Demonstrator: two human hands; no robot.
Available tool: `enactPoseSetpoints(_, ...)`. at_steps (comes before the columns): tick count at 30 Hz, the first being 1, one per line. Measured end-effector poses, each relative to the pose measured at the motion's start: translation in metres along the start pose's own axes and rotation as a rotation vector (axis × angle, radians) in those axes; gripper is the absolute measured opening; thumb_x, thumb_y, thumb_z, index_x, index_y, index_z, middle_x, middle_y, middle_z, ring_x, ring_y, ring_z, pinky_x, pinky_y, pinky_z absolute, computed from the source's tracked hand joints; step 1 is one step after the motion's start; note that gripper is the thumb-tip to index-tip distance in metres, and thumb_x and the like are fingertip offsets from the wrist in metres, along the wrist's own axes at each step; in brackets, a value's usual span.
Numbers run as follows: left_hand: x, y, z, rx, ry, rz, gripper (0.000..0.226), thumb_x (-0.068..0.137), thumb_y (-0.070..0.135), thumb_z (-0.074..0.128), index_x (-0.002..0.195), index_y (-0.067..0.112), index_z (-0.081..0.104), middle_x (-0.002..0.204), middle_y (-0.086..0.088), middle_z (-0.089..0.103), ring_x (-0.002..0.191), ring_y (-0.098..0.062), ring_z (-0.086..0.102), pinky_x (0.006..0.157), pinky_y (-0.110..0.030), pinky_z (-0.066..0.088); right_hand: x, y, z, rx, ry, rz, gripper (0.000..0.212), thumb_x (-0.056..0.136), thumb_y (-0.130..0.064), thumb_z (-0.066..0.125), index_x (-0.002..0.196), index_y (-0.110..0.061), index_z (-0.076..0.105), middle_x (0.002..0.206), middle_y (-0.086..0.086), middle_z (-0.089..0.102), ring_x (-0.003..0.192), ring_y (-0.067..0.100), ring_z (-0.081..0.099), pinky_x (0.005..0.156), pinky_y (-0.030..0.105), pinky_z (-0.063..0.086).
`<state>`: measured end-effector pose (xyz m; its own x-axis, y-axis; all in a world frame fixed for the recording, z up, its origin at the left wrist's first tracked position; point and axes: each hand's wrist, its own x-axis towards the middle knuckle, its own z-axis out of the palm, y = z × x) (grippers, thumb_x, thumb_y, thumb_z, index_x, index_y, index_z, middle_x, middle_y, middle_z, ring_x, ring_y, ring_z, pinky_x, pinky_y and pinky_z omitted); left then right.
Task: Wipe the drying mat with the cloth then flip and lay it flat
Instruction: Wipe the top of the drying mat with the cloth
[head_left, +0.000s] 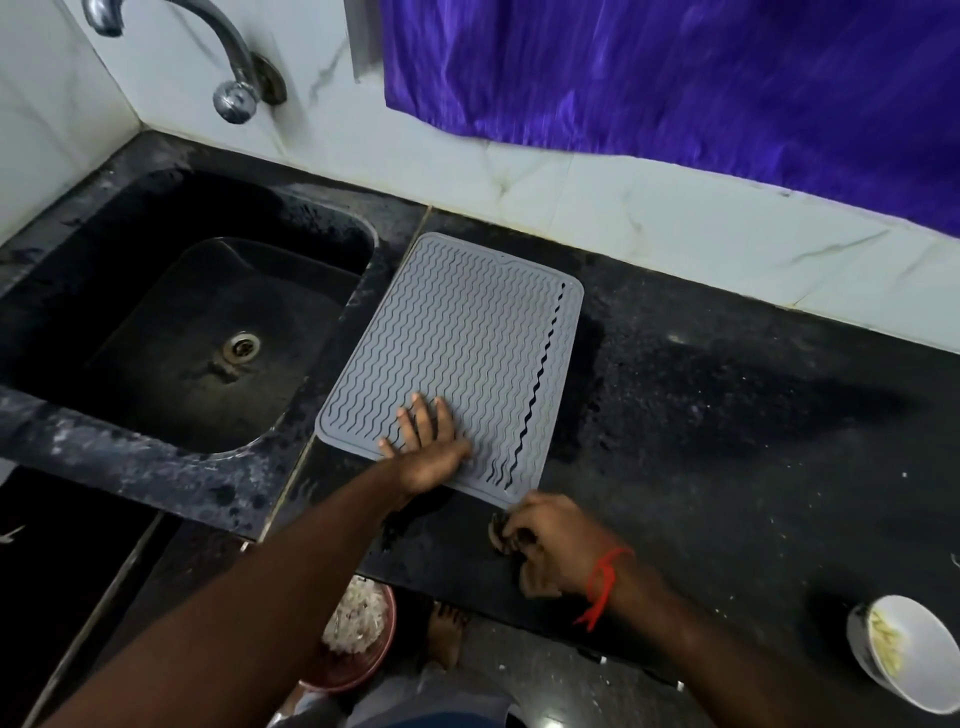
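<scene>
- A grey drying mat (457, 358) lies flat on the black counter (727, 395), just beside the sink (187, 322) and near the white tiled wall, ribbed face up.
- The left hand (423, 441) rests on the mat's near edge, fingers straight and spread, pressing it to the stone.
- The right hand (545, 540), a red thread (602, 582) at the wrist, sits just off the mat's near right corner with fingers curled round something small and dark; whether this is the cloth cannot be told, since blur hides it.
- Judged from how things lie, the mat sits square and flat, but nothing shows whether it has been wiped or turned over. One wavy slit along the mat's right side shows the dark counter through it.
- If the dark bundle is the cloth, wiping looks either about to begin or just finished; the flip cannot be confirmed.
- A white bowl (904, 654) stands on the counter, well apart from the mat toward the near right.
- No brand, label or writing can be read anywhere on the mat, bowl or wall.
</scene>
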<state>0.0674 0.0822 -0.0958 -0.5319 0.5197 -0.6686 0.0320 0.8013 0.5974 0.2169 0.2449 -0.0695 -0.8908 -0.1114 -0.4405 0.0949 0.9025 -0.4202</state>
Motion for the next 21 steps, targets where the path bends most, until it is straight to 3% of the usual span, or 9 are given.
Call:
enactPoseSetpoints(2, 0.001, -0.005, 0.0, 0.099, 0.008, 0.024, 0.078, 0.1, 0.059, 0.024, 0.154, 0.029, -0.025, 0.154, -0.006, -0.044, 0.144, -0.031, -0.036, 0.114, -0.064, -0.018, 0.003, 0.005, -0.018, 0.075, -0.02, -0.009, 0.028, 0.084, -0.018, 0.067, 0.11, -0.025, 0.071, 0.114, -0.003, 0.066, 0.107, 0.013, 0.06, 0.097, 0.023, 0.044)
enactPoseSetpoints(5, 0.0, -0.011, -0.001, 0.253, 0.133, 0.047, 0.093, 0.094, 0.07, 0.037, 0.154, 0.032, -0.024, 0.159, -0.005, -0.037, 0.148, -0.034, -0.027, 0.116, -0.061, -0.01, 0.023, 0.019, -0.054, 0.254, 0.267, 0.049, 0.025, 0.083, -0.01, 0.07, 0.106, -0.02, 0.073, 0.103, -0.003, 0.067, 0.09, 0.011, 0.066, 0.084, 0.021, 0.052)
enactPoseSetpoints(7, -0.004, -0.016, 0.0, 0.298, 0.241, -0.025, 0.112, 0.087, 0.075, 0.047, 0.152, 0.025, -0.028, 0.157, -0.008, -0.039, 0.147, -0.037, -0.029, 0.118, -0.058, -0.004, 0.053, 0.027, -0.079, 0.379, 0.476, 0.106, 0.025, 0.085, -0.007, 0.069, 0.108, -0.017, 0.071, 0.096, -0.009, 0.061, 0.078, 0.007, 0.067, 0.07, 0.009, 0.051)
enactPoseSetpoints(9, -0.007, -0.02, 0.006, 0.362, 0.269, -0.093, 0.125, 0.08, 0.083, 0.046, 0.149, 0.016, -0.034, 0.149, -0.012, -0.05, 0.14, -0.036, -0.041, 0.12, -0.055, -0.005, 0.093, 0.039, -0.103, 0.334, 0.623, 0.178, 0.028, 0.089, -0.01, 0.064, 0.117, -0.014, 0.067, 0.104, -0.003, 0.058, 0.09, 0.011, 0.063, 0.084, 0.01, 0.045)
enactPoseSetpoints(11, -0.008, -0.024, 0.014, 0.426, 0.284, -0.111, 0.125, 0.079, 0.087, 0.036, 0.146, 0.012, -0.038, 0.144, -0.014, -0.055, 0.136, -0.036, -0.046, 0.121, -0.057, -0.007, 0.134, 0.054, -0.119, 0.222, 0.643, 0.211, 0.035, 0.092, -0.011, 0.058, 0.126, -0.009, 0.061, 0.122, 0.011, 0.053, 0.113, 0.02, 0.054, 0.102, 0.02, 0.037)
enactPoseSetpoints(13, -0.01, -0.027, 0.016, 0.454, 0.287, -0.145, 0.122, 0.074, 0.094, 0.025, 0.142, 0.018, -0.044, 0.142, -0.014, -0.057, 0.133, -0.038, -0.049, 0.113, -0.064, -0.017, 0.166, 0.067, -0.127, 0.12, 0.593, 0.227, 0.039, 0.092, -0.008, 0.053, 0.132, -0.006, 0.056, 0.13, 0.018, 0.048, 0.125, 0.03, 0.046, 0.112, 0.031, 0.033)
enactPoseSetpoints(15, -0.013, -0.03, 0.013, 0.44, 0.275, -0.179, 0.122, 0.064, 0.102, 0.017, 0.136, 0.029, -0.049, 0.14, -0.011, -0.059, 0.131, -0.04, -0.05, 0.105, -0.067, -0.024, 0.188, 0.071, -0.127, 0.042, 0.498, 0.234, 0.041, 0.091, -0.009, 0.052, 0.132, -0.005, 0.056, 0.131, 0.02, 0.047, 0.125, 0.036, 0.044, 0.111, 0.039, 0.034)
enactPoseSetpoints(17, -0.015, -0.033, 0.008, 0.429, 0.252, -0.184, 0.125, 0.056, 0.106, 0.015, 0.134, 0.034, -0.051, 0.138, -0.009, -0.061, 0.131, -0.042, -0.05, 0.108, -0.069, -0.023, 0.196, 0.065, -0.119, -0.002, 0.449, 0.226, 0.04, 0.088, -0.01, 0.056, 0.129, -0.006, 0.058, 0.127, 0.02, 0.049, 0.119, 0.039, 0.048, 0.106, 0.043, 0.04)
enactPoseSetpoints(21, -0.014, -0.029, 0.001, 0.41, 0.139, -0.213, 0.136, 0.043, 0.11, 0.022, 0.13, 0.037, -0.054, 0.128, -0.007, -0.068, 0.123, -0.041, -0.056, 0.105, -0.068, -0.028, 0.179, 0.054, -0.094, 0.035, 0.501, 0.158, 0.032, 0.085, -0.006, 0.057, 0.116, -0.007, 0.065, 0.112, 0.017, 0.054, 0.107, 0.035, 0.054, 0.095, 0.038, 0.046)
